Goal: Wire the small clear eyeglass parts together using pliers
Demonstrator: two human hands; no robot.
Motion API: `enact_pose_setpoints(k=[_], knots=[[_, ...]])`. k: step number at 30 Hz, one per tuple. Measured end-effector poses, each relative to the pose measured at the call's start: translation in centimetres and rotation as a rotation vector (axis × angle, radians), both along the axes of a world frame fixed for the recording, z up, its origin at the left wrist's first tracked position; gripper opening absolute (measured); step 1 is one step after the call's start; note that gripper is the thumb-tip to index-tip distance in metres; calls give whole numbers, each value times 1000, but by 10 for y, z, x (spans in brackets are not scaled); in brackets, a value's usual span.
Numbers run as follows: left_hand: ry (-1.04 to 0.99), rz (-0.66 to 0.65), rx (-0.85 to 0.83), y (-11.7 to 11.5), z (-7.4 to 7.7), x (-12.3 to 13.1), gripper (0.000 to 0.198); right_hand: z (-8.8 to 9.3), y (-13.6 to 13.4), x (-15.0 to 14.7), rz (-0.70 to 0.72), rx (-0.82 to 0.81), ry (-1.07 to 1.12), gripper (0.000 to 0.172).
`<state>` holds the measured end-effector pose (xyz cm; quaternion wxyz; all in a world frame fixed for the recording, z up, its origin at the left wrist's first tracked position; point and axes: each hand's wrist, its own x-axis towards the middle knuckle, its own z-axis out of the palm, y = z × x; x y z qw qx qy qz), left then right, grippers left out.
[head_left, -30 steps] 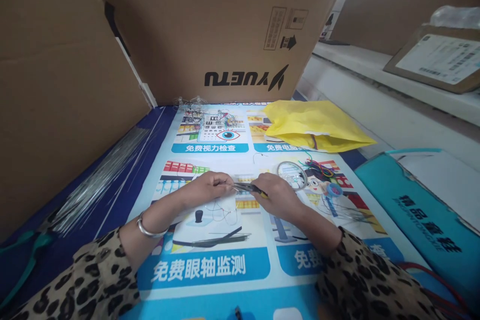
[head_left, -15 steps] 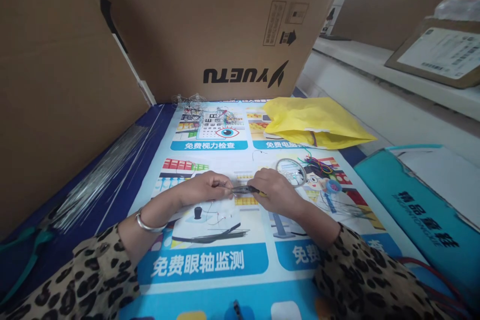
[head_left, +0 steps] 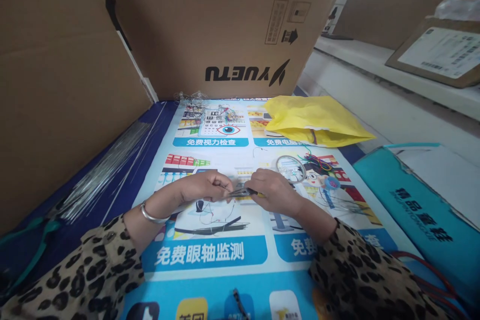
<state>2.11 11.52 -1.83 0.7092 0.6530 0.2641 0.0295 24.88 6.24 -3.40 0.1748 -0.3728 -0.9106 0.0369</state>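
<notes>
My right hand [head_left: 275, 190] is closed around a pair of needle-nose pliers [head_left: 242, 191], whose jaws point left. At the jaw tips, my left hand [head_left: 208, 186] pinches a thin wire, mostly hidden by the fingers. Below the left fingers a fine wire loop [head_left: 221, 221] with small dark bits shows against the printed sheet. A bundle of short dark wires [head_left: 221, 228] lies on the sheet just in front of the hands. Beyond the right hand are a round clear dish [head_left: 290, 169] with small pieces in it and a tangle of coloured cords [head_left: 318, 161].
Wire tangles [head_left: 221, 114] lie at the back, before a large cardboard box [head_left: 225, 25]. A yellow bag [head_left: 311, 117] is at back right, a teal box [head_left: 416, 200] at right. Long straight wires [head_left: 108, 170] and teal-handled cutters [head_left: 41, 240] are on the left. A blue-topped spool [head_left: 332, 183] stands right.
The view has shifted slightly. The pliers' jaws now slant a little more down to the left, and the left fingers have curled slightly lower beside them. Both hands keep their hold.
</notes>
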Motion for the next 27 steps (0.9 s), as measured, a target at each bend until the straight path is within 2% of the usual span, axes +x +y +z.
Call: enact_pose_setpoints(k=[8, 15, 19, 27], knots=[[-5, -34, -15, 5, -1, -2, 10, 3, -2, -3, -14, 7, -72, 12], [-4, -4, -2, 4, 1, -1, 9, 0, -6, -5, -78, 20, -141, 13], [-23, 81, -16, 1, 4, 1, 10, -3, -6, -7, -138, -2, -137, 16], [-118, 401, 30, -3, -1, 9, 20, -1, -2, -9, -394, -202, -22, 21]])
